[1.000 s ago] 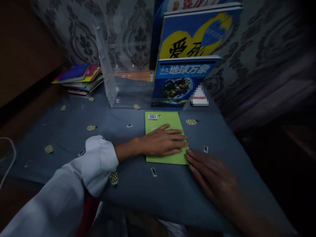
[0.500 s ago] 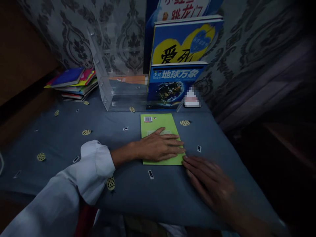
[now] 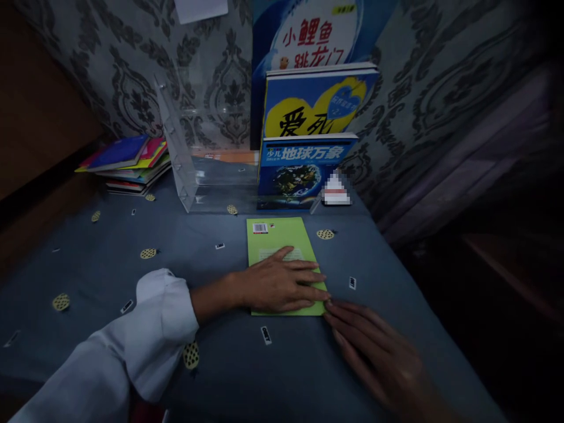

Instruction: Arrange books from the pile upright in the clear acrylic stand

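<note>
A thin green book [image 3: 282, 238] lies flat on the cloth-covered table, with a barcode at its upper left and a pale text block partly covered. My left hand [image 3: 282, 285] rests palm down on the lower half of this book, its fingers spread toward the right edge. At the book's lower right corner, my right hand [image 3: 374, 346] touches the edge with its fingertips. Those fingers are stretched out side by side, and the thumb sits apart below them. The underside of the right hand is hidden.
Behind the green book stands a clear acrylic rack [image 3: 176, 158], holding several upright picture books [image 3: 304, 170] on its right side. A stack of colourful books [image 3: 126, 161] lies at the back left. A small blurred-out object [image 3: 336, 191] stands right of the rack. The table's right edge slopes toward me.
The view has tilted up a little, so rack, books and table sit lower in the picture. Both hands stay at much the same places on the green book.
</note>
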`<state>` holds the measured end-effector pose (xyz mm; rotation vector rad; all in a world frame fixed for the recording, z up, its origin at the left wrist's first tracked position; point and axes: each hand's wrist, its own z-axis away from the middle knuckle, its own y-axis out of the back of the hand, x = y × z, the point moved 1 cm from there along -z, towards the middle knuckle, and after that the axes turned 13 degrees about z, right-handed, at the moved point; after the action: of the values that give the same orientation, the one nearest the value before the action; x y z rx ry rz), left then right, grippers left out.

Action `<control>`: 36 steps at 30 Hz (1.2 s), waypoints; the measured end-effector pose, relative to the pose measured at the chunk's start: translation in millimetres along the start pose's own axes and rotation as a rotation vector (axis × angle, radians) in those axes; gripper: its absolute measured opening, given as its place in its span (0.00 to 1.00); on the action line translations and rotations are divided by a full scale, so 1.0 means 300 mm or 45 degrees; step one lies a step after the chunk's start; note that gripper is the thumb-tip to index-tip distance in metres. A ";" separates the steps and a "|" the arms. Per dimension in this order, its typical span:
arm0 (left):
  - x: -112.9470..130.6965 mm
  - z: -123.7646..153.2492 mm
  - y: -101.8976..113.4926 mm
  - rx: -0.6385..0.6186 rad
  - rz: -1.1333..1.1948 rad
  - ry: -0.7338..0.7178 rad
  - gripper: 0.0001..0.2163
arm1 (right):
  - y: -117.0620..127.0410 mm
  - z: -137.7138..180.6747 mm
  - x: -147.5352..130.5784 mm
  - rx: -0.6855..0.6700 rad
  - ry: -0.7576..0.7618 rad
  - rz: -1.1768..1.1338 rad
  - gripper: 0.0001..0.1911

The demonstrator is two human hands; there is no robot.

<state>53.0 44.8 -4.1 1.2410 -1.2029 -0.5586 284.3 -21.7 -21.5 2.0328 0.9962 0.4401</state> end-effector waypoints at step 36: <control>-0.007 -0.002 -0.021 0.097 -0.043 -0.055 0.16 | 0.050 -0.045 0.011 -0.036 -0.248 -0.227 0.13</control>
<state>54.4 44.8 -10.5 1.3214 -1.2517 -0.5713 285.5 -17.5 -1.7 1.9008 1.0337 0.1572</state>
